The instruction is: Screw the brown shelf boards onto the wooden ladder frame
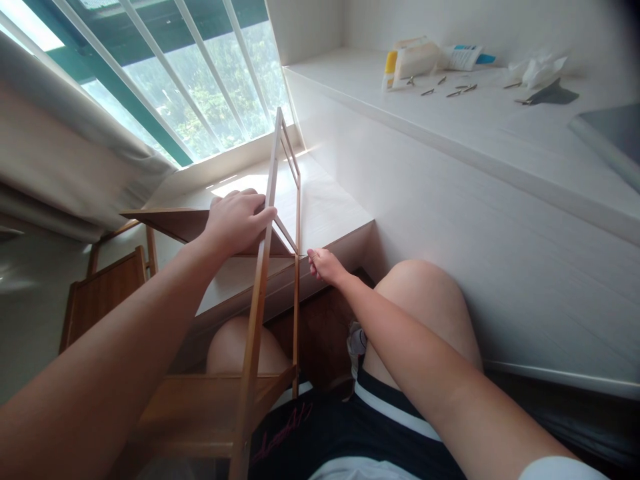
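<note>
A bamboo shelf frame (261, 287) lies across my lap, its long rails running from my knees up toward the window. My left hand (239, 221) is closed over a brown shelf board (170, 223) and the near rail, holding them together. My right hand (323, 264) is pinched shut at the far rail's joint, on a small thin metal piece (305, 255) that I cannot make out. A second shelf board (200, 400) sits low in the frame by my left knee.
A white step (330, 207) under the window supports the frame. On the raised white ledge (450, 127) at the back lie several small metal screws (457, 90), packets and crumpled wrapping. Another wooden part (103, 293) stands at left beside a curtain (60, 160).
</note>
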`<action>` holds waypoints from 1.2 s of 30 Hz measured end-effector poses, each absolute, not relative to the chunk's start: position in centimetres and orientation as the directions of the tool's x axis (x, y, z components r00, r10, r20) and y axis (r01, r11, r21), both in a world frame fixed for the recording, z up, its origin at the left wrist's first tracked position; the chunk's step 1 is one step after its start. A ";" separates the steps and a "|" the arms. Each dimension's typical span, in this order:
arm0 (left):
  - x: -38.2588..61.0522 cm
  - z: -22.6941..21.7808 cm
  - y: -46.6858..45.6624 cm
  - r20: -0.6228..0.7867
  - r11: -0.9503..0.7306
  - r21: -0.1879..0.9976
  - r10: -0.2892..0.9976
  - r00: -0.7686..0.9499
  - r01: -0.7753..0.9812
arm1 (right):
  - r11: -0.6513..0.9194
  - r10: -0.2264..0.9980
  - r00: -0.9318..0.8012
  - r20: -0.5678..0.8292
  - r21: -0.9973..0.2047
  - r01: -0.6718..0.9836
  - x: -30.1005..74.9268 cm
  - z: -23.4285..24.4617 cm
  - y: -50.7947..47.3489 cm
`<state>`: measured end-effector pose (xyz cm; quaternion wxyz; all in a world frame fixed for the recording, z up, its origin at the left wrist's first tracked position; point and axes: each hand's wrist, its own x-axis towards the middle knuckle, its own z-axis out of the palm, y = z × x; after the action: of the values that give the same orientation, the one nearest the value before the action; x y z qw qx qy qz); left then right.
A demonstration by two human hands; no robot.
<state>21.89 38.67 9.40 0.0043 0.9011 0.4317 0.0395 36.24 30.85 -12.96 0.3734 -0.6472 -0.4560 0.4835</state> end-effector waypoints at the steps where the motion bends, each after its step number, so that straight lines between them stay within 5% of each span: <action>1: 21.9 9.4 38.7 0.065 -0.625 0.044 0.780 0.622 0.779 | -0.299 0.953 0.116 -0.278 -0.922 0.246 36.2 -12.8 30.8; 6: 21.6 9.4 38.8 0.070 -0.623 0.056 0.782 0.619 0.780 | -0.186 0.982 0.073 -0.173 -0.844 0.504 36.9 -11.9 30.5; 14: 21.5 9.3 38.7 0.076 -0.611 0.038 0.791 0.608 0.791 | -0.108 0.981 -0.017 -0.192 -0.623 0.775 38.3 -10.5 30.4; 19: 21.5 9.3 38.7 0.083 -0.617 0.038 0.786 0.613 0.786 | -0.151 0.986 0.082 -0.143 -0.586 0.796 38.5 -10.1 30.4; 26: 21.6 9.5 38.6 0.076 -0.614 0.033 0.788 0.611 0.789 | -0.257 0.964 0.133 -0.230 -0.682 0.685 37.8 -11.2 30.8; 36: 21.5 9.3 38.8 0.078 -0.615 0.043 0.788 0.611 0.788 | -0.212 0.977 0.174 -0.120 -0.563 0.799 38.8 -10.1 30.7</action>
<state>21.49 38.78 9.28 0.0021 0.8975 0.4389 0.0442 38.78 30.75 -10.06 0.1903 -0.7423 -0.5982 0.2344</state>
